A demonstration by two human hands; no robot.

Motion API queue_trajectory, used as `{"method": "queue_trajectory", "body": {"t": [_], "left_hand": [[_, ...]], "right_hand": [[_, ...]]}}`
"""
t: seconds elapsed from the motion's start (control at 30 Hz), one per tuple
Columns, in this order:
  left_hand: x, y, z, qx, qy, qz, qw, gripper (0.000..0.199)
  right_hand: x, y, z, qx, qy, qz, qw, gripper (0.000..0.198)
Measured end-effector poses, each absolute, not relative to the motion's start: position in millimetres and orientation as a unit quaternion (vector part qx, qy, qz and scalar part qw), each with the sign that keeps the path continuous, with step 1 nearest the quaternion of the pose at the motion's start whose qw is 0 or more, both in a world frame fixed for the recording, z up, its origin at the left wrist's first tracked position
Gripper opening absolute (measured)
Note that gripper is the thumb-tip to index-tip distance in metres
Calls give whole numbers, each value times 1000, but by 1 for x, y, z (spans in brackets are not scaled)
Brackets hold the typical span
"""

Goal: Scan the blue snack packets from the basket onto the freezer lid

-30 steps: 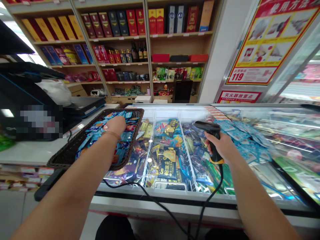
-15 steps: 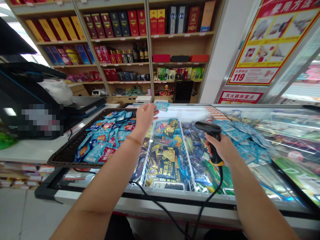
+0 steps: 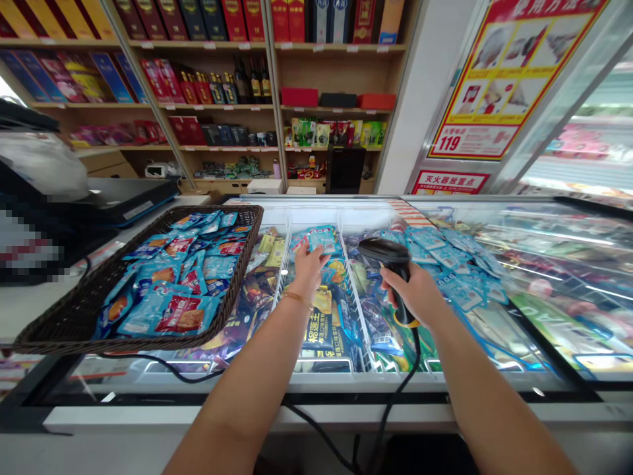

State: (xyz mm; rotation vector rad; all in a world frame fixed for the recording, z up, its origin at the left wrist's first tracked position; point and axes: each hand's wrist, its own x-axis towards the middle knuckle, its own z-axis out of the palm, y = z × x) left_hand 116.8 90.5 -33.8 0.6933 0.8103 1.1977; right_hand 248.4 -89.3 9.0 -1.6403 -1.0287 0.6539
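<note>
Above the freezer, my left hand [image 3: 309,267] pinches a small light-blue snack packet [image 3: 322,239] at its edge, with the printed label side up. My right hand [image 3: 415,293] is wrapped round the handle of a black barcode scanner [image 3: 384,251], whose head points left toward the packet. A black cable [image 3: 406,376] runs down from the scanner's grip. To the left, a dark wicker basket [image 3: 246,274] holds many blue and red snack packets [image 3: 182,313]. Right of the scanner, more blue packets [image 3: 462,284] lie spread on the freezer's glass top.
Under the glass, the chest freezer [image 3: 316,381] holds wrapped ice creams [image 3: 316,330] between white wire dividers [image 3: 359,310]. Behind it stand shelves [image 3: 341,53] of boxes and bottles. A dark counter device [image 3: 133,198] sits at the left, and a red fire notice [image 3: 469,135] hangs at the right.
My left hand has carried the packet lower and to the right, nearer the scanner. The view has shifted, so the basket shows larger. My right hand still grips the scanner.
</note>
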Motion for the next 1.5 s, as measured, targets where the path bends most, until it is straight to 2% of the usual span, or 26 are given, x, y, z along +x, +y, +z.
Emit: {"method": "queue_trajectory", "body": {"t": [0.07,0.13,0.57,1.0,1.23,1.5], "left_hand": [[117,93,-37,314,354,539,697,12],[118,95,-39,314,353,554,686,7],[120,98,-45,334,367,572,653,11],[121,97,-45,364,367,564,644,7],[152,87,-28,431,429,506,611,5],[278,48,1,462,391,405,685,9]], "right_hand": [[246,-89,8,-688,-439,273,509,33],[244,-89,7,-693,-443,267,502,34],[245,-87,-2,-704,-461,259,474,42],[241,-89,4,-704,-471,244,472,34],[257,-98,24,-659,-409,273,569,32],[338,-148,54,-677,-292,196,647,24]]}}
